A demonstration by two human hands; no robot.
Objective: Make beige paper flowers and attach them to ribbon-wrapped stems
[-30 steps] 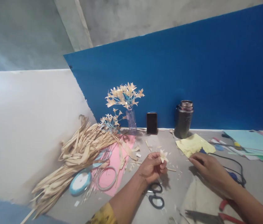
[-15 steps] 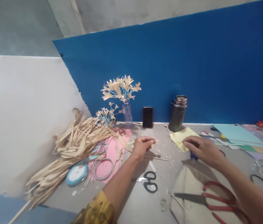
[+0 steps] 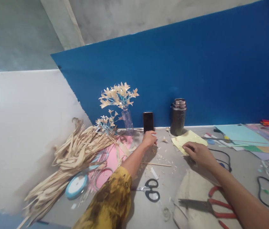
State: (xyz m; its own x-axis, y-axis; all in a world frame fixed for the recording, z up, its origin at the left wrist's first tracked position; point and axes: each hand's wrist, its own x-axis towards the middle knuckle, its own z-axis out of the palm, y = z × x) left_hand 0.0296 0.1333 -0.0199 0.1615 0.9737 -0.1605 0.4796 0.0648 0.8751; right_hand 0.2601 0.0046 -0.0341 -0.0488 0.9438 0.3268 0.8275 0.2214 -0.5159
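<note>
My left hand (image 3: 149,139) reaches to the table just in front of the phone (image 3: 148,121), its fingers slightly bent and apart. A small pale flower (image 3: 164,140) lies on the table to its right. My right hand (image 3: 199,153) hovers at the lower edge of a yellow paper sheet (image 3: 189,138), thumb and fingers brought together; whatever is between them is hidden. Below the left hand lie a thin stick (image 3: 157,164) and black-handled scissors (image 3: 151,190). Large red-handled scissors (image 3: 220,208) lie under my right forearm.
Dried husk strips (image 3: 70,156) are heaped at left, beside a blue ribbon roll (image 3: 76,186) and pink paper (image 3: 109,156). Pale flowers stand in a clear vase (image 3: 127,121) at the back. A dark flask (image 3: 178,117) stands before the blue wall. Coloured sheets (image 3: 246,136) lie at right.
My left hand has moved away from me, towards the phone, and a small flower now lies beside it. My right hand has shifted slightly left and down. The view has tilted a little.
</note>
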